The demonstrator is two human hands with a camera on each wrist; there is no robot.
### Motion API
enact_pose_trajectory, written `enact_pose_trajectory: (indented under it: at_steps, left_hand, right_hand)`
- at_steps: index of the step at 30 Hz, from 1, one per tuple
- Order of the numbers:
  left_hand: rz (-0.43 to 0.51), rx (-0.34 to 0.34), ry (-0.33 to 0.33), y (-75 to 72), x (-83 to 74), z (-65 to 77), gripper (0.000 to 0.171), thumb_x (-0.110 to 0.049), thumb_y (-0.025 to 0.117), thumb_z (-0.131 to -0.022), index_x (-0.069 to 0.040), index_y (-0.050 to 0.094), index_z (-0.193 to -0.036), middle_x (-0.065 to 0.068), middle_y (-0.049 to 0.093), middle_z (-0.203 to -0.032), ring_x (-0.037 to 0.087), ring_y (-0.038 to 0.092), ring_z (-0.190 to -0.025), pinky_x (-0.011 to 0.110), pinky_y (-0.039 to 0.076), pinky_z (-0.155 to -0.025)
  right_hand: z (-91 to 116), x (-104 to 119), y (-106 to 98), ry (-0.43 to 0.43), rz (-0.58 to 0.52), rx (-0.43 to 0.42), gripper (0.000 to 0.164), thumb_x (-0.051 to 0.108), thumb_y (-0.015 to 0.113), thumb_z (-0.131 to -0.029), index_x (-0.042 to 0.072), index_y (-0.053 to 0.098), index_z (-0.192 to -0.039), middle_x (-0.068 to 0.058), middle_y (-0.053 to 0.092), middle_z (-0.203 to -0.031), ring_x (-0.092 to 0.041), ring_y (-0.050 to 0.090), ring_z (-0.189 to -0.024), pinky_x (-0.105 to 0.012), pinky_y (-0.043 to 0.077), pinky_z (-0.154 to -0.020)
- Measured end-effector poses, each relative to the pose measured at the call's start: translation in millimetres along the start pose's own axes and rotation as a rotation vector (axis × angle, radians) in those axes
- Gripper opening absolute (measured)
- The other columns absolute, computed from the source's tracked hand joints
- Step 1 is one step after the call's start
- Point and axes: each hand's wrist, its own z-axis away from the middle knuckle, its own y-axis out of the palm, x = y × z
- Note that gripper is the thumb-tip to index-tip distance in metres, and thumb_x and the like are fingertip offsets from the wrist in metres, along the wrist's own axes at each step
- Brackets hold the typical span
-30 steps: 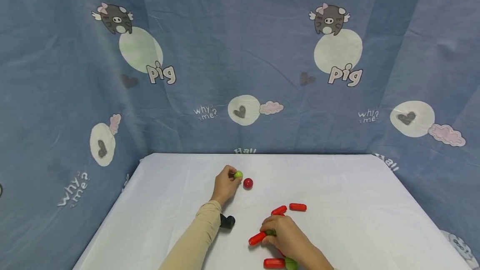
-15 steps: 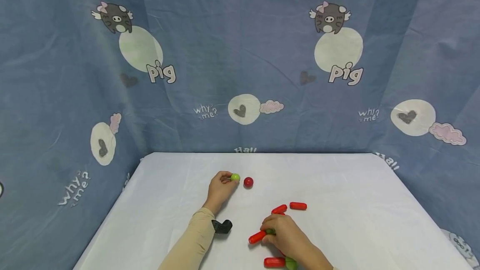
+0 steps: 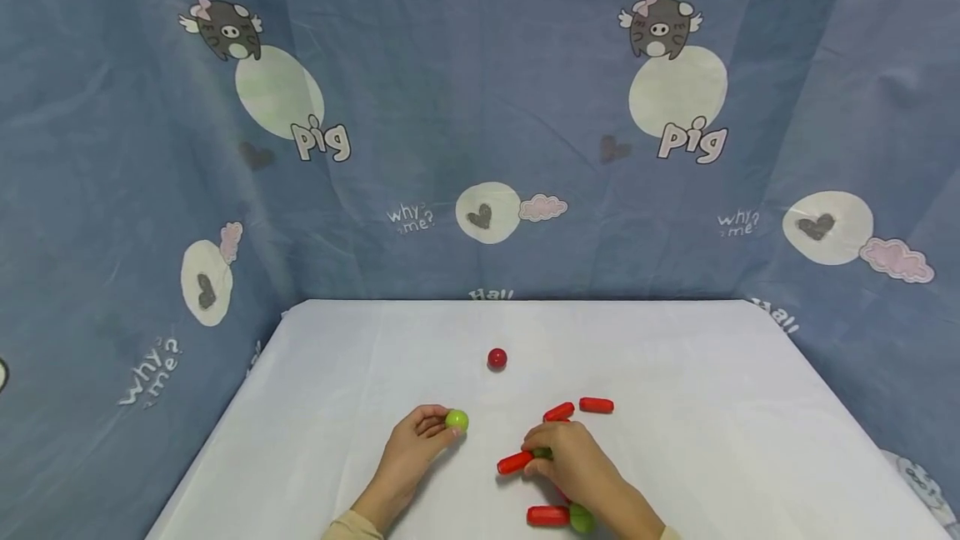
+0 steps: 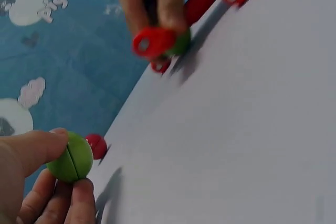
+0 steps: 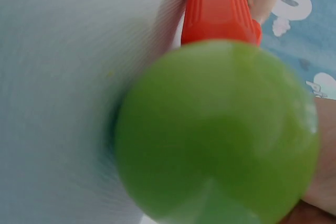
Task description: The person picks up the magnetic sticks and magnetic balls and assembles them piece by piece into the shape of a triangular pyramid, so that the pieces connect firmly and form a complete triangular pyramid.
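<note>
My left hand [image 3: 411, 457] pinches a small green ball [image 3: 457, 422] between thumb and fingertips at the middle left of the table. In the left wrist view this green ball [image 4: 70, 158] shows a thin dark slit. My right hand [image 3: 573, 461] grips another green ball [image 3: 543, 453], with a red ribbed rod [image 3: 514, 462] sticking out from it to the left. Part of that ball hides behind the fingers. Nearer the front lies one more red rod [image 3: 547, 516] against a green ball [image 3: 582, 517], which fills much of the right wrist view.
A dark red ball [image 3: 497, 358] sits alone toward the back of the white table [image 3: 697, 407]. Two red rods, one slanted [image 3: 558, 412] and one level [image 3: 596, 404], lie just beyond my right hand. A blue printed cloth [image 3: 420, 107] hangs behind.
My left hand has drawn back toward the front, carrying the green ball away from the red ball. My right hand keeps its hold and has stayed in place.
</note>
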Motion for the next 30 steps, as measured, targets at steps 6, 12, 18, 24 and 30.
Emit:
enact_pose_trajectory:
  at_steps: [6, 12, 18, 24, 30]
  left_hand:
    - [0.04, 0.075, -0.01, 4.9, 2.8, 28.8, 0.044, -0.009, 0.08, -0.086, 0.002, 0.058, -0.123, 0.012, 0.066, -0.124, 0.015, 0.064, -0.107, 0.018, 0.055, -0.086]
    - [-0.037, 0.123, 0.0, 14.4, 4.4, 46.2, 0.044, -0.015, 0.082, -0.085, 0.0, 0.06, -0.121, 0.01, 0.069, -0.12, 0.017, 0.066, -0.109, 0.019, 0.056, -0.086]
    - [-0.058, 0.13, -0.013, 22.0, 6.5, 49.9, 0.041, -0.015, 0.082, -0.085, -0.002, 0.062, -0.118, 0.008, 0.07, -0.118, 0.016, 0.067, -0.105, 0.023, 0.057, -0.085]
    - [-0.061, 0.12, -0.011, 24.4, 6.2, 50.3, 0.042, -0.016, 0.083, -0.084, -0.003, 0.062, -0.117, 0.008, 0.07, -0.117, 0.016, 0.066, -0.106, 0.025, 0.057, -0.087]
    - [-0.045, 0.121, 0.003, 25.0, 8.7, 51.0, 0.041, -0.013, 0.085, -0.082, -0.002, 0.063, -0.116, 0.008, 0.07, -0.116, 0.017, 0.066, -0.107, 0.022, 0.057, -0.086]
  right_hand:
    - [-2, -1, 0, 0.033, -0.007, 0.009, 0.028, 0.021, 0.09, -0.074, 0.014, 0.082, -0.101, 0.008, 0.077, -0.095, -0.013, 0.071, -0.093, -0.038, 0.06, -0.089]
    - [-2, 2, 1, 0.035, -0.011, 0.016, 0.03, 0.021, 0.089, -0.074, 0.013, 0.082, -0.102, 0.007, 0.078, -0.096, -0.013, 0.072, -0.093, -0.036, 0.06, -0.088]
    - [-2, 2, 1, 0.027, -0.003, 0.01, 0.03, 0.021, 0.089, -0.074, 0.012, 0.082, -0.102, 0.006, 0.078, -0.096, -0.013, 0.072, -0.092, -0.035, 0.061, -0.086]
    - [-3, 1, 2, 0.017, -0.001, 0.007, 0.029, 0.02, 0.088, -0.074, 0.012, 0.082, -0.101, 0.006, 0.079, -0.096, -0.013, 0.073, -0.092, -0.035, 0.061, -0.085]
    - [-3, 1, 3, 0.006, -0.005, 0.002, 0.028, 0.019, 0.088, -0.074, 0.012, 0.082, -0.1, 0.006, 0.078, -0.096, -0.013, 0.073, -0.093, -0.035, 0.061, -0.085]
